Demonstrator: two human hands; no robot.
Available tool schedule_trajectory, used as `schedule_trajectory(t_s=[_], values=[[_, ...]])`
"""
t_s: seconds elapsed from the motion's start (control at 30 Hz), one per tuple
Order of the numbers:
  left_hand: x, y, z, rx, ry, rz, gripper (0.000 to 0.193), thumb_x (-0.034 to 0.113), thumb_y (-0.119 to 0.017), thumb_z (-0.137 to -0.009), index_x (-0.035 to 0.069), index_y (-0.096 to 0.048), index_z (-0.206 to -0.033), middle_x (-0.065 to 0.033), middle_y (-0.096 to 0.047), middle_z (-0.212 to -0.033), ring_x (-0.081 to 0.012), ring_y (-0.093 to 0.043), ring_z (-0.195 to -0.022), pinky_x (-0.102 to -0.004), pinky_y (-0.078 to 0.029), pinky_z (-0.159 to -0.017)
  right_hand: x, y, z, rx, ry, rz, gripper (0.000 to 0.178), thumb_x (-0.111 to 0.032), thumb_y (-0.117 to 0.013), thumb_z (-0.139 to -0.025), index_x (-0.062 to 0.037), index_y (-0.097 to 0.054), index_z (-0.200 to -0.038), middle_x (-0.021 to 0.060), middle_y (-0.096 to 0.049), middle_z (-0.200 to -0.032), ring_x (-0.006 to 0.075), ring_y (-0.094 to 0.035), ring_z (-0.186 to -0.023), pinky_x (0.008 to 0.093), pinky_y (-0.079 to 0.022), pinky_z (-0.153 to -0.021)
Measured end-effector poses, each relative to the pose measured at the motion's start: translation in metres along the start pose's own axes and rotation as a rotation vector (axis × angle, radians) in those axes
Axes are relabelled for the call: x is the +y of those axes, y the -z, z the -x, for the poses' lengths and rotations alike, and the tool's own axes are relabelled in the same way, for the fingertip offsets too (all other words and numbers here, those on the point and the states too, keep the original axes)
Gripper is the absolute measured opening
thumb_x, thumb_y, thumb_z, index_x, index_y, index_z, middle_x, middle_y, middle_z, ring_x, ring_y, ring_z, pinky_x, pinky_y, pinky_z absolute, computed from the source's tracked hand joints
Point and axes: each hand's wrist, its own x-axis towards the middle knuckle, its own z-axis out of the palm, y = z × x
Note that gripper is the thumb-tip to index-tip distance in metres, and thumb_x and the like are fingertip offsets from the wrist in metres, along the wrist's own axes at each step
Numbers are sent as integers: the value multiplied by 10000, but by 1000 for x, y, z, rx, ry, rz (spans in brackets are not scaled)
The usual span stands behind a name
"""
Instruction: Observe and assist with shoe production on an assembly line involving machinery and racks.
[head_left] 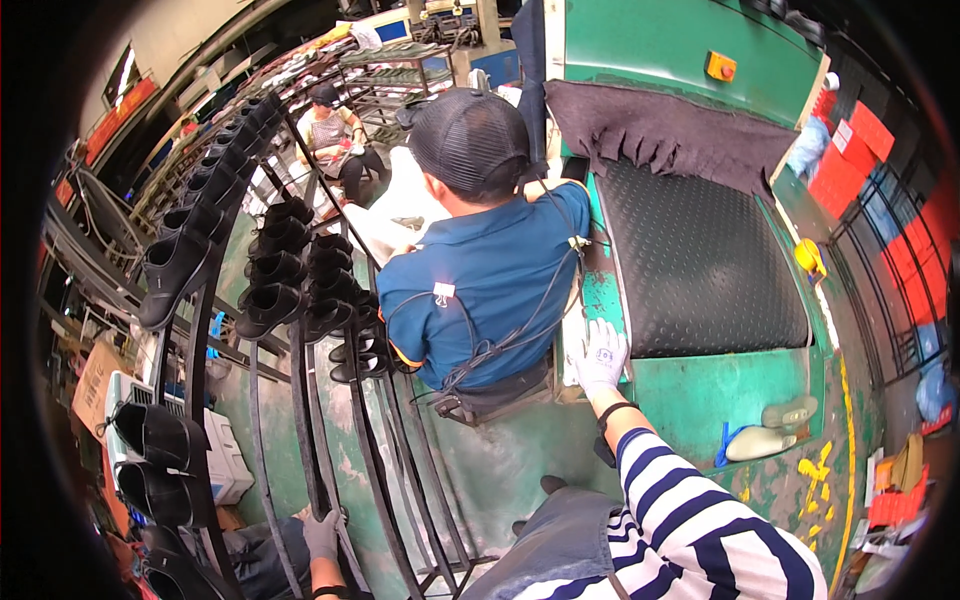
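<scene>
My left hand (322,537), in a grey glove, is low in the picture, its fingers round an upright of a dark metal shoe rack (372,455). Black shoes (272,310) stand in rows on the rack. My right hand (602,358), in a white glove, is stretched forward from a striped sleeve. It lies with fingers extended on the near left edge of a green machine (715,390), holding nothing. Just left of that hand, a co-worker (490,290) in a blue shirt and black cap sits facing away; that person's hands are hidden.
A dark textured belt (705,260) runs out under a ragged brown curtain (670,125). Shoe lasts (760,442) lie on the machine's near end, with a yellow tape roll (809,258) at its right edge. Farther off, another person (338,140) sits by racks. More black shoes (165,435) fill the left.
</scene>
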Motion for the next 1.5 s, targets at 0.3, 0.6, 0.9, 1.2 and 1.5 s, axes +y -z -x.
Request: schedule_trajectory(t_s=[0.3, 0.6, 0.9, 1.2, 1.5], values=[[3, 11, 7, -3, 8, -79, 352, 249, -742, -744, 22, -631, -990, -147, -628, -892, -316, -600, -933, -412, -467, -873, -3, 0, 5, 16, 53, -11, 589, -420, -532, -936, -100, -492, -1429, 93, -464, -1506, 272, -357, -1423, 489, -214, -1176], [67, 18, 34, 34, 72, -215, 478, 379, -729, -770, 13, -713, -1077, -216, -725, -1007, -372, -683, -1009, -435, -503, -893, 6, 1, 5, 60, 25, -53, 587, -394, -524, -941, -70, -491, -1430, 97, -483, -1493, 278, -382, -1409, 495, -211, -1187], [49, 13, 25, 12, 78, -214, 494, 387, -742, -770, 1, -712, -1077, -221, -723, -1011, -374, -683, -1020, -432, -503, -899, 4, 3, 2, 30, 8, -47, 590, -376, -538, -932, -78, -479, -1438, 89, -477, -1497, 268, -369, -1420, 489, -201, -1196], [34, 12, 22, 45, 38, -185, 425, 314, -762, -764, 29, -701, -1073, -151, -731, -917, -276, -710, -874, -389, -527, -794, 3, 1, 3, 50, 16, -52, 594, -379, -547, -926, -83, -479, -1437, 90, -484, -1487, 264, -370, -1419, 487, -197, -1195], [49, 10, 24, 4, 86, -123, 457, 322, -748, -758, -10, -716, -1070, -198, -733, -983, -349, -700, -966, -417, -510, -868, 9, 0, 3, 50, 18, -11, 576, -398, -511, -948, -84, -487, -1431, 85, -471, -1504, 265, -360, -1427, 492, -192, -1195]])
